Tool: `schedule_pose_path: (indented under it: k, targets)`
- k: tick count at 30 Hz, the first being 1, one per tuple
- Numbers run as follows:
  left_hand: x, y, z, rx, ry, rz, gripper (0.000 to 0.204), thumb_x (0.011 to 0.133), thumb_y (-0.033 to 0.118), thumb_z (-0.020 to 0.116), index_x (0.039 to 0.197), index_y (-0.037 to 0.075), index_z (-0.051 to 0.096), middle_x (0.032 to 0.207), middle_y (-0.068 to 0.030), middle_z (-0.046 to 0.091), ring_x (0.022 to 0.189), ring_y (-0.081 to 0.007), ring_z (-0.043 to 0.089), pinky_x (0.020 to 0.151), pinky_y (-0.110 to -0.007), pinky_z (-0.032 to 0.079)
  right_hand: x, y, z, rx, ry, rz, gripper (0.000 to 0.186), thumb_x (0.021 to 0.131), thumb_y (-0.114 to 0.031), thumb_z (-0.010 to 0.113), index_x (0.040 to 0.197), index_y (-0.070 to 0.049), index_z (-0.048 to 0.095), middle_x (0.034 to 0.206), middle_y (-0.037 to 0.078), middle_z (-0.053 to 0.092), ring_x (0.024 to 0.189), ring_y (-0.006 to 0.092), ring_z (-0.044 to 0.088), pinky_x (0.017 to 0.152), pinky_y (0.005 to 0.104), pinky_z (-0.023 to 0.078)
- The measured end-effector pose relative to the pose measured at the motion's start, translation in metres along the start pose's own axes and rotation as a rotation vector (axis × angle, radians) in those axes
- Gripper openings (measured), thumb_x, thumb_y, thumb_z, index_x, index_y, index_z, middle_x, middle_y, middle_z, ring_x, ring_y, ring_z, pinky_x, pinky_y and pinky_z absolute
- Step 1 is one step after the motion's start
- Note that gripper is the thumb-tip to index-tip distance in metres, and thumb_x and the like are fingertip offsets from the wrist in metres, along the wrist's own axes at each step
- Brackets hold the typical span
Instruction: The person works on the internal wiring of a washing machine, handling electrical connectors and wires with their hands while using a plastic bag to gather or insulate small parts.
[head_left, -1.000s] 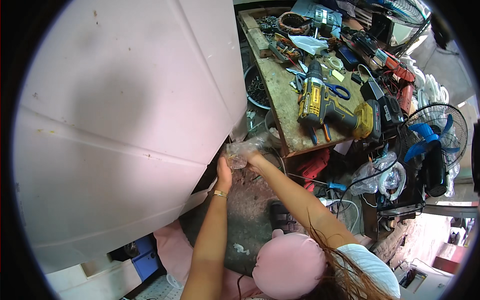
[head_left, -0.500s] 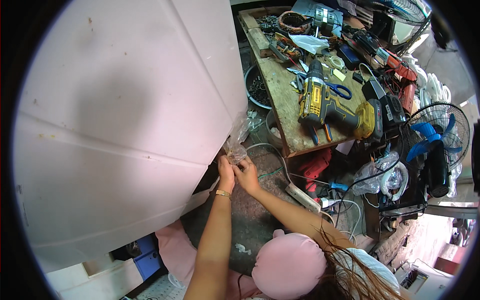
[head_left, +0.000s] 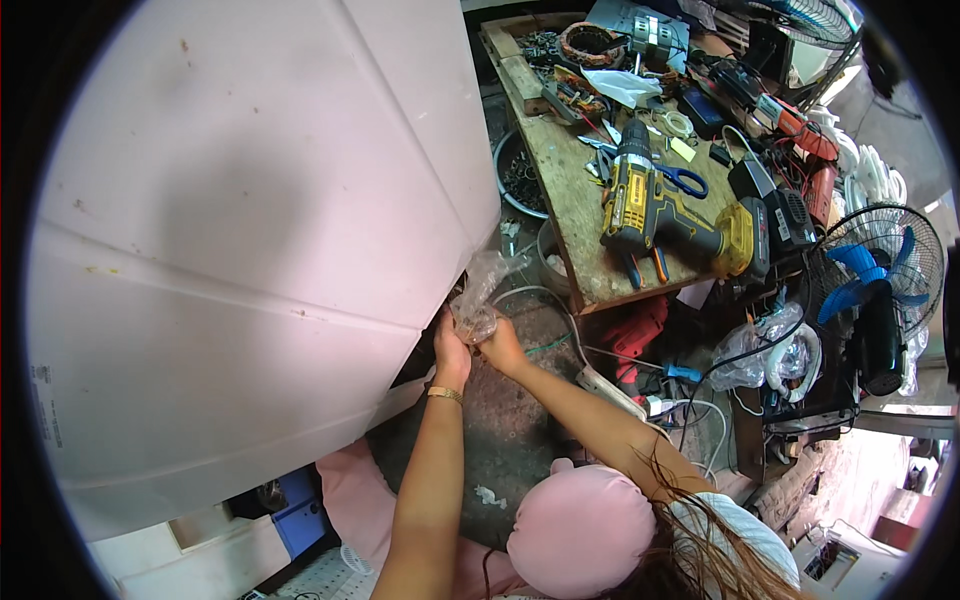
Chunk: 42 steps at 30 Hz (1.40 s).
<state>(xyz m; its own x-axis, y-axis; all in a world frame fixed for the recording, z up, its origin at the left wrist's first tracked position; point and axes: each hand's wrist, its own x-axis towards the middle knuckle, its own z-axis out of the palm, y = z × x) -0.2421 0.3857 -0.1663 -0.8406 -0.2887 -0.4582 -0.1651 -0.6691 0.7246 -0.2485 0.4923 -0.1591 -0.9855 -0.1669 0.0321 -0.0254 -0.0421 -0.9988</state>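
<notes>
My left hand [head_left: 451, 352] grips a crumpled clear plastic bag [head_left: 479, 292] beside the lower edge of a large pale panel [head_left: 250, 250]. My right hand [head_left: 502, 350] is closed around the bottom of the same bag, close to the left one, its fingertips partly hidden by the plastic. Small, indistinct bits seem to sit inside the bag. Behind both hands a dark gap shows under the panel, and a grey cable [head_left: 540, 292] runs over the stained floor [head_left: 480, 440].
A wooden bench [head_left: 560, 190] at upper right holds a yellow drill [head_left: 630, 200], scissors [head_left: 685, 180] and clutter; a metal basin [head_left: 520, 175] stands beside it. A red tool [head_left: 635, 335] lies below. A fan [head_left: 875, 270] is at right, a pink round object [head_left: 580, 530] at bottom.
The bag has changed shape, rising toward upright then tilting right again. My hands shifted slightly up, then a little down, drawing closer together. The view has drifted very slightly.
</notes>
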Motion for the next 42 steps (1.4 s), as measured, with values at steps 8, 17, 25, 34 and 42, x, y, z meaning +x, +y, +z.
schedule_pose_path:
  k: [8, 17, 25, 34, 42]
  targets:
    - [0.015, 0.011, -0.042, 0.580, 0.040, 0.371, 0.032, 0.094, 0.008, 0.061, 0.122, -0.003, 0.049, 0.119, -0.0135, 0.061, 0.108, -0.0167, 0.059, 0.090, -0.029, 0.048, 0.019, -0.004, -0.008, -0.062, -0.159, -0.171, 0.029, 0.081, 0.001, 0.064, 0.110, 0.002, 0.065, 0.106, 0.014, 0.064, 0.095, 0.0242, 0.064, 0.084, 0.0342, 0.051]
    - [-0.026, 0.013, -0.008, 1.349, -0.112, 0.815, 0.042, 0.085, 0.001, 0.064, 0.123, -0.002, 0.046, 0.110, -0.0202, 0.056, 0.104, -0.0323, 0.055, 0.095, -0.041, 0.043, 0.024, -0.004, -0.022, -0.223, -0.147, -0.063, 0.034, 0.075, 0.001, 0.063, 0.109, 0.000, 0.068, 0.110, 0.021, 0.062, 0.100, 0.0396, 0.063, 0.086, 0.0401, 0.050]
    - [-0.031, 0.001, 0.010, 0.524, -0.076, 0.388, 0.038, 0.094, 0.013, 0.065, 0.122, -0.002, 0.045, 0.106, -0.0087, 0.061, 0.100, -0.0144, 0.059, 0.092, -0.030, 0.046, 0.023, -0.004, -0.025, -0.385, -0.177, -0.106, 0.030, 0.076, -0.001, 0.065, 0.106, 0.000, 0.069, 0.105, 0.023, 0.061, 0.097, 0.0421, 0.062, 0.084, 0.0429, 0.050]
    - [-0.022, -0.043, -0.029, 0.737, 0.159, 0.567, 0.030, 0.092, 0.002, 0.064, 0.112, 0.001, 0.042, 0.100, -0.0062, 0.053, 0.088, -0.0129, 0.052, 0.081, -0.028, 0.045, 0.028, 0.000, -0.027, -0.267, -0.119, 0.012, 0.028, 0.075, -0.004, 0.069, 0.102, 0.002, 0.071, 0.095, 0.019, 0.063, 0.086, 0.0366, 0.065, 0.076, 0.0412, 0.051]
    - [-0.052, -0.045, 0.003, 0.465, 0.134, 0.601, 0.026, 0.100, 0.015, 0.058, 0.120, 0.003, 0.045, 0.109, -0.0070, 0.053, 0.096, -0.0116, 0.053, 0.084, -0.026, 0.046, 0.034, -0.010, -0.026, -0.310, -0.103, -0.084, 0.030, 0.069, -0.007, 0.073, 0.097, 0.005, 0.071, 0.093, 0.024, 0.065, 0.084, 0.0383, 0.066, 0.074, 0.0421, 0.052]
